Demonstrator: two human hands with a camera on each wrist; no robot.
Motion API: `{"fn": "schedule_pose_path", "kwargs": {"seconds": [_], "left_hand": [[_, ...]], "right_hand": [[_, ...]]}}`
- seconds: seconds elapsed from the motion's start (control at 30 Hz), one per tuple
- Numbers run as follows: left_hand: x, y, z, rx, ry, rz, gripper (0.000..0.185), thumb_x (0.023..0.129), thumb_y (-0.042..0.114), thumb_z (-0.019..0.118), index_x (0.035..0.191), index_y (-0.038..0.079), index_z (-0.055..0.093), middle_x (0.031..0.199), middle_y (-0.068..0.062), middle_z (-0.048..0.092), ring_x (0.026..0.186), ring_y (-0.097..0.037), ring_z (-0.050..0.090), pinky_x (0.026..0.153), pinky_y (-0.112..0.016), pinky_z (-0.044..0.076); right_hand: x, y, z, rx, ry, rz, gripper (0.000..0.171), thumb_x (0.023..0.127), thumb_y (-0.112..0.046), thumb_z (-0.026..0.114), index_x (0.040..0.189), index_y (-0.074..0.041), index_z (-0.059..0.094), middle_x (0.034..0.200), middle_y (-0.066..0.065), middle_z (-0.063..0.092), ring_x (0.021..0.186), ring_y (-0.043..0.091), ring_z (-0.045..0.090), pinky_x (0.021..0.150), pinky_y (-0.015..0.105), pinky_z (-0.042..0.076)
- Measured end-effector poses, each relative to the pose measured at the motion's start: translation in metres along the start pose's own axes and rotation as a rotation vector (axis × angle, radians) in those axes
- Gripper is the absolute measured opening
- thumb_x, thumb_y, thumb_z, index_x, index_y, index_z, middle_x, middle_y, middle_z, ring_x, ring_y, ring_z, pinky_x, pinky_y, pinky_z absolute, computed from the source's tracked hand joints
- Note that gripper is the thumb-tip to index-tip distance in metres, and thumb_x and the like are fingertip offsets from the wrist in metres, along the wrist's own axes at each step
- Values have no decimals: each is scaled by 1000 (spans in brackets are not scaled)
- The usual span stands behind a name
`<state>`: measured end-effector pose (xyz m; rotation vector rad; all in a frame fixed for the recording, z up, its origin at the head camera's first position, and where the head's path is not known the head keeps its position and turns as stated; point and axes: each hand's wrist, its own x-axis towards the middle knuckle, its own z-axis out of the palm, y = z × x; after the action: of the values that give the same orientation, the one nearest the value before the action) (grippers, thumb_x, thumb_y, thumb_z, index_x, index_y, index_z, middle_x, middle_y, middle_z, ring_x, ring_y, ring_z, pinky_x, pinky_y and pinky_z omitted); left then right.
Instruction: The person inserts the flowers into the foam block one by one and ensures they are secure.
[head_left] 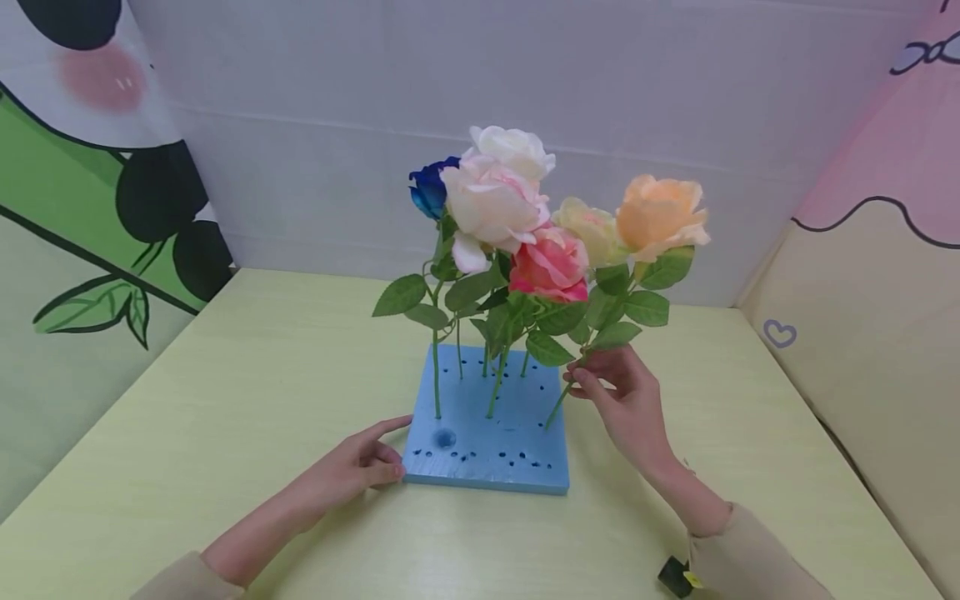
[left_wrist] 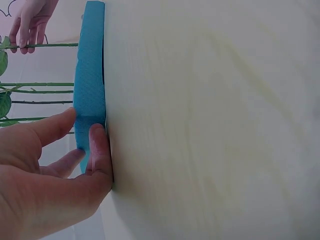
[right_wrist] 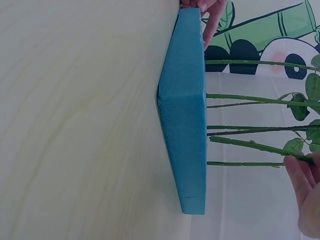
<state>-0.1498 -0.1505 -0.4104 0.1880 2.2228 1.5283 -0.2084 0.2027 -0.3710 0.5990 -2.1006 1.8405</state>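
My right hand (head_left: 626, 408) pinches the green stem (head_left: 558, 404) of a peach artificial rose (head_left: 662, 215) between thumb and fingers. The stem leans, its lower end right at the top face of a blue foam board (head_left: 517, 467) near the right edge. In the right wrist view my fingertips are on the stem (right_wrist: 250, 144) well above the board. My left hand (head_left: 360, 462) rests against the board's left side by the front corner, index finger extended along the edge. Its fingertips touch the board's side (left_wrist: 90, 95) in the left wrist view.
White (head_left: 517, 150), pale pink (head_left: 491, 204), blue (head_left: 430, 190), coral (head_left: 551, 262) and cream (head_left: 587, 229) roses stand upright in the board. Small holes dot its top. A black object (head_left: 677, 577) lies on the table (head_left: 225, 392) by the right sleeve. Behind is a pale cloth wall (head_left: 300, 183).
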Motion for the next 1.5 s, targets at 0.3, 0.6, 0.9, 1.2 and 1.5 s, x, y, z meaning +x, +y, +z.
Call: {"fn": "schedule_pose_path", "kwargs": {"seconds": [0.3, 0.6, 0.9, 1.2, 1.5], "left_hand": [[-1, 0, 1, -3, -1, -7, 68, 95, 17, 64, 155, 14, 32, 107, -12, 61, 95, -20, 59, 76, -28, 47], [0, 3, 0, 1, 5, -1, 68, 94, 15, 65, 154, 14, 32, 106, -12, 62, 94, -20, 60, 76, -28, 48], [-1, 3, 0, 3, 15, -13, 68, 94, 16, 65, 154, 14, 33, 107, -12, 62, 94, -20, 60, 75, -28, 47], [-2, 4, 0, 2, 14, -11, 68, 94, 16, 65, 154, 14, 33, 106, -12, 62, 94, -20, 60, 75, -28, 48], [-3, 5, 0, -1, 4, -4, 68, 94, 16, 65, 154, 13, 33, 106, -12, 62, 94, -20, 60, 77, -29, 49]], "right_hand": [[2, 4, 6, -25, 3, -4, 29, 91, 6, 63, 118, 7, 52, 99, 20, 66, 88, 10, 72, 71, 30, 60], [5, 5, 7, -75, -11, 0, 28, 92, 2, 64, 118, 3, 55, 100, 24, 65, 88, 9, 71, 73, 26, 60], [4, 1, 7, -167, -2, 63, 25, 93, -10, 67, 117, -2, 62, 102, 20, 69, 86, 3, 69, 75, 24, 59], [2, 1, 7, -179, -26, 69, 23, 93, -7, 67, 114, 0, 61, 101, 20, 70, 86, 4, 69, 73, 27, 60], [2, -2, 5, -222, -62, 61, 19, 92, -3, 67, 109, 2, 64, 99, 20, 72, 84, 11, 72, 70, 27, 60]]}}
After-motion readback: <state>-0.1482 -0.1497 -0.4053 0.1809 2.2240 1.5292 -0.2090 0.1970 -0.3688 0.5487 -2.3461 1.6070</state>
